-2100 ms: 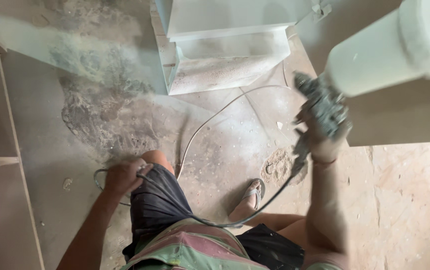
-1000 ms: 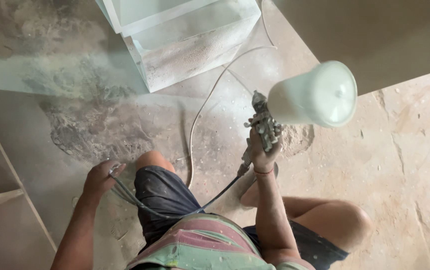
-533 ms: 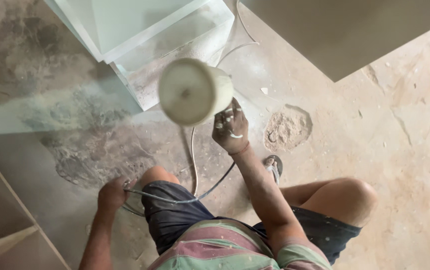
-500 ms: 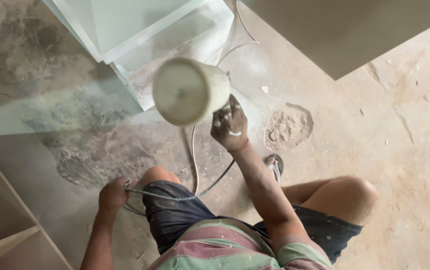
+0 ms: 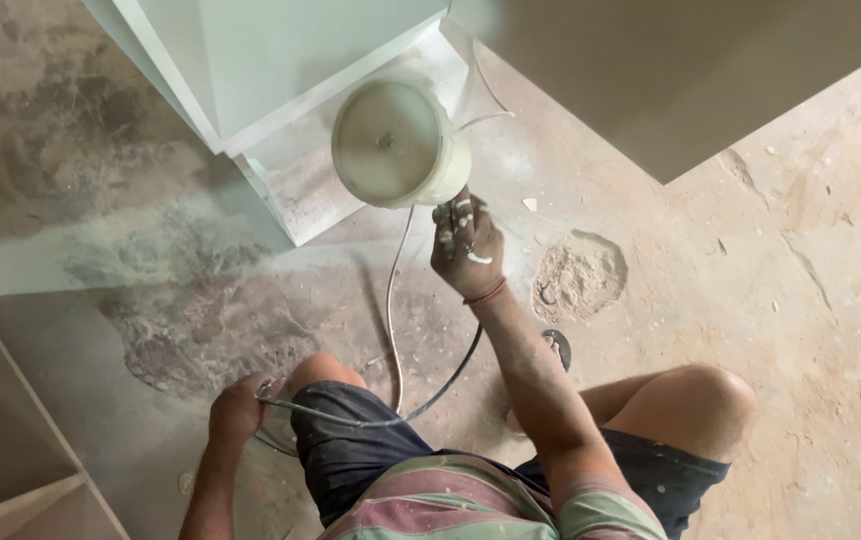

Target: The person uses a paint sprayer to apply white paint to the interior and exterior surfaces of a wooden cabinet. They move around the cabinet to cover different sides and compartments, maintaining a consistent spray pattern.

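Head view looks down on you crouched on the dusty floor (image 5: 801, 330). Your right hand (image 5: 466, 245) is wrapped tight around the spray gun (image 5: 451, 215), its round white cup (image 5: 396, 145) held just beside the lower edge of the pale cabinet (image 5: 281, 60). Your left hand (image 5: 239, 408) grips the hose (image 5: 391, 420) by your left knee. Open floor lies to your right; a wooden shelf unit (image 5: 11, 450) hems in your left, and a small dust pile (image 5: 579, 275) sits near your right hand.
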